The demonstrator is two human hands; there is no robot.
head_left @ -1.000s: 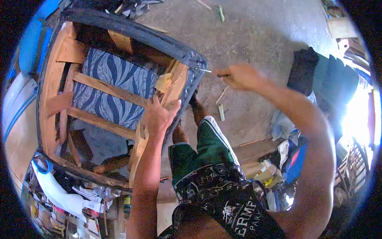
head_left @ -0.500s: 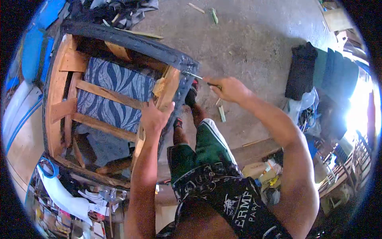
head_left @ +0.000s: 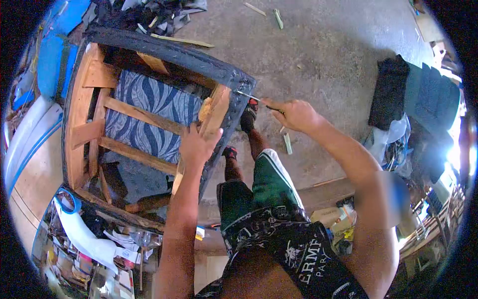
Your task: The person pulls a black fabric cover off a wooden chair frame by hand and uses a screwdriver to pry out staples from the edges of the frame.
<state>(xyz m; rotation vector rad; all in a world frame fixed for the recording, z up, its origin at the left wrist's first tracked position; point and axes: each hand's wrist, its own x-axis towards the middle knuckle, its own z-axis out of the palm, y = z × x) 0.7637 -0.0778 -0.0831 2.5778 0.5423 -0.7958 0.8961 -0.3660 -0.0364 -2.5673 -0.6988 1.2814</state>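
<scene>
A wooden furniture frame [head_left: 79, 133] covered on its outside in dark upholstery [head_left: 164, 48] lies tipped with its inside facing me. My left hand [head_left: 195, 145] is closed around the wooden rail [head_left: 217, 108] on its near right side, thumb over the outer edge. In my right hand [head_left: 298, 114] is a screwdriver-like tool [head_left: 255, 98] with a thin metal shaft and a dark handle. Its tip meets the dark covering near the upper right corner of the frame; the exact point is too small to make out. Blue-grey patterned fabric [head_left: 149, 99] shows behind the slats [head_left: 142, 115].
My feet [head_left: 248, 117] stand beside the frame on the concrete floor [head_left: 318, 55]. Wood scraps [head_left: 278, 19] lie about. Dark cloth [head_left: 149, 15] is heaped beyond the frame. A dark and green padded piece [head_left: 430, 92] stands at right. Clutter [head_left: 94, 254] fills the lower left.
The whole view has shifted slightly, with the frame appearing a little further right. Both hands keep their holds, and the tool tip stays at the same corner area.
</scene>
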